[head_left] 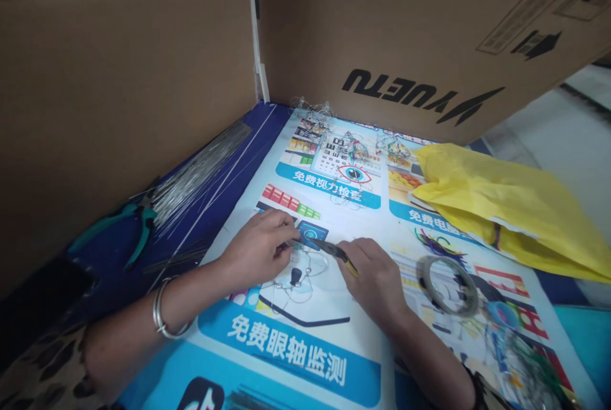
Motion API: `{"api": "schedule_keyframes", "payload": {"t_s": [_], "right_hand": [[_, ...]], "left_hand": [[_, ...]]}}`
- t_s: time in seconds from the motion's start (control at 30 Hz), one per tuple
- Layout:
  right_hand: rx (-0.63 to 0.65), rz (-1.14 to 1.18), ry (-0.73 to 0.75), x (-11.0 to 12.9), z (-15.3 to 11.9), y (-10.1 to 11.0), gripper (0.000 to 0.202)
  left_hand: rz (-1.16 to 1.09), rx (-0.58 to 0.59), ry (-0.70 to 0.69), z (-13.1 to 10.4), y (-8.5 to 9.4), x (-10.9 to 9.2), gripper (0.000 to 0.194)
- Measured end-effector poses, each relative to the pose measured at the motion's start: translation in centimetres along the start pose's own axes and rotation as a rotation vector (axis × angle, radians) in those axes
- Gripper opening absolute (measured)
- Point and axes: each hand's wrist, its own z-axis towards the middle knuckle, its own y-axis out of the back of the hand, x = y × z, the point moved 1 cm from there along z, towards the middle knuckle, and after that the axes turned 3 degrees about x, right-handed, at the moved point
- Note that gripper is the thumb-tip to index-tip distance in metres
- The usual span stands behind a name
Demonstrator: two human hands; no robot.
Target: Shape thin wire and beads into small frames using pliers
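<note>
My left hand [260, 247] is closed in a pinch on a thin silvery wire piece [308, 273], which hangs in loops with small pale beads below the fingers. My right hand [375, 279] grips a pair of long-nose pliers [331, 251] with dark jaws and a yellowish handle. The pliers' tips point left and lie close to my left fingertips, near the wire. Whether the jaws touch the wire is too small to tell. Both hands are above a printed poster sheet [305, 353] on the table.
Green-handled pliers [139, 241] and a bundle of straight wires [203, 168] lie at the left. A tape roll [470, 282], coloured wire bits [436, 244] and a yellow bag [515, 200] lie at the right. Tangled wire pieces [353, 146] lie farther back, before cardboard walls [405, 28].
</note>
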Motion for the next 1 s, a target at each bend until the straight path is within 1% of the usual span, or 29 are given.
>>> {"api": "schedule_keyframes", "payload": {"t_s": [0.17,0.53,0.8,1.0], "right_hand": [[0.006,-0.014,0.001,-0.01,-0.05,-0.06,0.013],[0.044,-0.055,0.026,0.27,0.01,0.29,0.012],[0.058,-0.068,0.026,0.21,-0.18,0.45,0.012],[0.056,-0.071,0.027,0.12,-0.21,0.32,0.01]], "left_hand": [[0.034,0.044,0.01,-0.11,-0.11,-0.02,0.024],[0.053,0.043,0.02,-0.06,-0.14,-0.15,0.018],[0.056,0.096,0.025,-0.27,0.11,-0.37,0.023],[0.053,0.093,0.028,-0.31,-0.04,-0.3,0.02]]}}
